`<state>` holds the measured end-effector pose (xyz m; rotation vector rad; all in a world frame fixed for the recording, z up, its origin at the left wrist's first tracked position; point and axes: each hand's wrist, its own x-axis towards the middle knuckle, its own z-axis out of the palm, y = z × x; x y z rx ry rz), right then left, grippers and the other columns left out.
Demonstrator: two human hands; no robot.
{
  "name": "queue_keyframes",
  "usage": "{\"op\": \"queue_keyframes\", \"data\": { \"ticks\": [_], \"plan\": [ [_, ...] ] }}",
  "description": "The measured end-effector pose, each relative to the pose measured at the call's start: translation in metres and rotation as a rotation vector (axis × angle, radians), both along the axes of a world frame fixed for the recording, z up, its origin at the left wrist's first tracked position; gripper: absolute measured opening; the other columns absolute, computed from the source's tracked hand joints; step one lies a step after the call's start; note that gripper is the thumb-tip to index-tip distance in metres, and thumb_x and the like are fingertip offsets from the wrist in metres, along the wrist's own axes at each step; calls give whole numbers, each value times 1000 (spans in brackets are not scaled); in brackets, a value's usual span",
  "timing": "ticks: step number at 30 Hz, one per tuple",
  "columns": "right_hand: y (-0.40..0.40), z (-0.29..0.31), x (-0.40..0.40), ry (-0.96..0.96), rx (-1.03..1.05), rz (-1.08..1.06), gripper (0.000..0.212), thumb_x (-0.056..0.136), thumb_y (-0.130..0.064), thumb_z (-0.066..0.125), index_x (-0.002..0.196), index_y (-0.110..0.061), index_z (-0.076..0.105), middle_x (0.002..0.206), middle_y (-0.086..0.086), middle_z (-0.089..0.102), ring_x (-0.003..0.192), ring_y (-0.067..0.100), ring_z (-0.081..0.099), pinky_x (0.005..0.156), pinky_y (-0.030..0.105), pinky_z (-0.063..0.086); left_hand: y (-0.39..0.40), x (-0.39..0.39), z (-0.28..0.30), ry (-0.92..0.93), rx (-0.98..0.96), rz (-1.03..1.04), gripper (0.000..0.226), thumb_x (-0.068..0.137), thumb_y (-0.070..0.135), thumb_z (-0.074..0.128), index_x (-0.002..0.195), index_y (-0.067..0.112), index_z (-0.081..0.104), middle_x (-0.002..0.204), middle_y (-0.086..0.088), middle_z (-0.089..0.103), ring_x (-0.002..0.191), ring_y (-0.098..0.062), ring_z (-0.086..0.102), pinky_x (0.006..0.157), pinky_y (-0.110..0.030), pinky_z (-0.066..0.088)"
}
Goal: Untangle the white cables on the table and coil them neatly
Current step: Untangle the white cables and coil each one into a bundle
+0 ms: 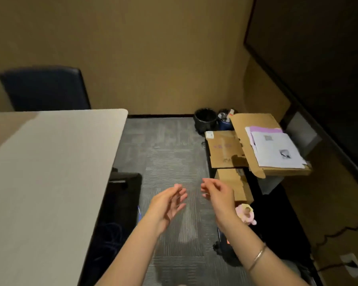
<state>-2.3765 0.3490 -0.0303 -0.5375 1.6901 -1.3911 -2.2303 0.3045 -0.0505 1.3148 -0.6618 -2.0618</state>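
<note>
No white cable shows anywhere in this view. The grey-white table (50,162) fills the left side and its visible top is bare. My left hand (170,203) and my right hand (217,193) hover side by side over the carpet, to the right of the table. Both hold nothing; the left hand's fingers are loosely spread, the right hand's fingers hang loosely curled. A thin bracelet sits on my right forearm.
A dark blue chair (46,89) stands behind the table. Cardboard boxes (225,149) with a stack of papers (275,147) lie on the right, two bins (205,118) behind them. A black bag (122,193) sits under the table edge. A pink object (246,213) lies near my right wrist.
</note>
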Motion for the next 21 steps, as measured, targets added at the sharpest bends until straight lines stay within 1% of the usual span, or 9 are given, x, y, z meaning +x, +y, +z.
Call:
{"op": "queue_keyframes", "data": {
  "ticks": [3, 7, 9, 12, 15, 16, 18, 19, 21],
  "plan": [
    [15, 20, 52, -14, -36, 126, 10, 92, -10, 62, 92, -6, 71, 77, 5, 68, 73, 15, 63, 66, 23, 52, 34, 60, 18, 8, -23, 131, 23, 93, 23, 62, 110, 8, 69, 106, -9, 75, 100, -18, 71, 83, -30, 57],
    [60, 35, 129, -61, -77, 276, 15, 95, -2, 54, 101, 1, 67, 80, 8, 65, 72, 14, 61, 60, 16, 52, 112, 141, 37, 24, -21, 313, 20, 96, 25, 58, 106, 10, 68, 110, -9, 72, 101, -18, 68, 91, -33, 52],
    [100, 43, 171, -76, -81, 376, 16, 96, -4, 52, 101, -2, 67, 82, 8, 66, 73, 14, 62, 63, 17, 53, 165, 182, 43, 35, 5, 402, 19, 97, 25, 55, 104, 11, 67, 108, -8, 71, 100, -18, 67, 93, -33, 50],
    [147, 53, 232, -110, -60, 499, 17, 96, -7, 53, 99, -6, 69, 82, 9, 67, 72, 15, 63, 63, 21, 53, 237, 243, 55, 34, 17, 536, 19, 98, 25, 55, 103, 11, 67, 104, -7, 72, 96, -18, 68, 86, -32, 52],
    [179, 68, 303, -106, -40, 597, 14, 95, -6, 55, 97, -4, 69, 79, 9, 65, 68, 16, 60, 64, 24, 51, 299, 307, 70, 0, -18, 700, 20, 97, 24, 57, 105, 9, 67, 105, -9, 73, 93, -18, 70, 83, -32, 54],
    [182, 72, 310, -106, -42, 601, 14, 94, -5, 55, 97, -3, 68, 77, 9, 64, 66, 16, 59, 63, 23, 51, 306, 315, 73, -7, -19, 715, 21, 98, 24, 56, 106, 8, 67, 107, -10, 72, 94, -18, 70, 83, -32, 54],
    [216, 83, 373, -91, -45, 755, 13, 94, -4, 54, 96, -2, 67, 75, 8, 62, 63, 15, 58, 59, 21, 50, 358, 369, 80, 4, -39, 862, 23, 98, 24, 55, 108, 7, 67, 108, -11, 72, 96, -20, 69, 82, -33, 54],
    [222, 85, 381, -86, -52, 782, 14, 94, -4, 54, 95, -3, 67, 75, 8, 62, 63, 15, 58, 58, 20, 50, 363, 376, 82, 21, -37, 875, 23, 99, 24, 54, 108, 7, 67, 108, -11, 72, 97, -20, 69, 82, -34, 53],
    [252, 94, 440, -79, -69, 924, 15, 94, -3, 52, 93, -5, 67, 75, 8, 62, 64, 16, 58, 59, 22, 50, 405, 423, 86, 49, -51, 989, 23, 99, 24, 53, 107, 6, 67, 108, -12, 73, 97, -22, 69, 81, -35, 53]
  ]
}}
